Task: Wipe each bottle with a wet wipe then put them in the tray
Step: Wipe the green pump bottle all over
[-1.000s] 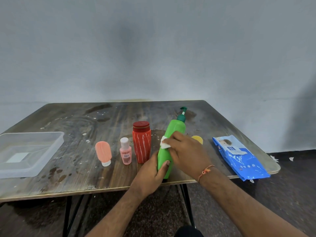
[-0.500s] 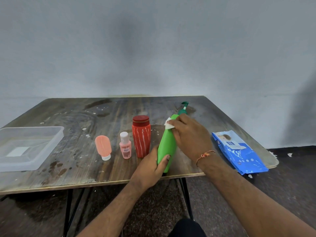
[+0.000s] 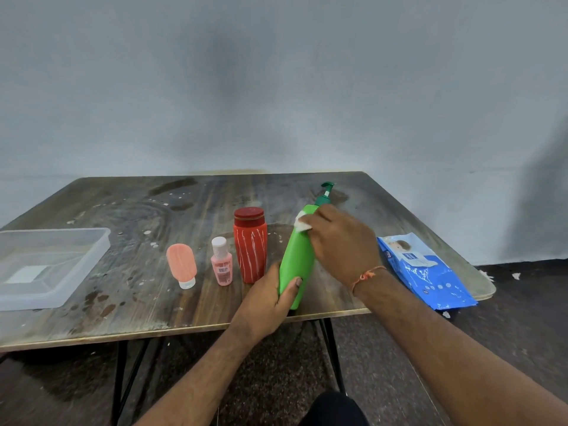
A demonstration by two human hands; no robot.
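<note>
— Where do you stand with the bottles?

— You are on the first one, by the look of it. Your left hand (image 3: 270, 298) grips the base of the green pump bottle (image 3: 296, 256), which leans with its bottom near the front edge of the table (image 3: 129, 315). Your right hand (image 3: 341, 241) pinches a white wipe (image 3: 301, 223) against the bottle's shoulder, just below the pump.

— And the tray?

— The clear tray (image 3: 92, 256) sits well to the left of the green bottle, and I see no bottle in it.

— What is left, then?

— Finish this bottle and carry it to the tray. Then three more wait, all upright left of the green bottle: the red bottle (image 3: 249, 245) closest, the small pink bottle (image 3: 221, 265) beside that, and the peach tube (image 3: 182, 265) farthest, standing on its cap.

— More wipes?

— The blue wipe pack (image 3: 427, 272) lies right of the green bottle, near the table's right edge.
</note>
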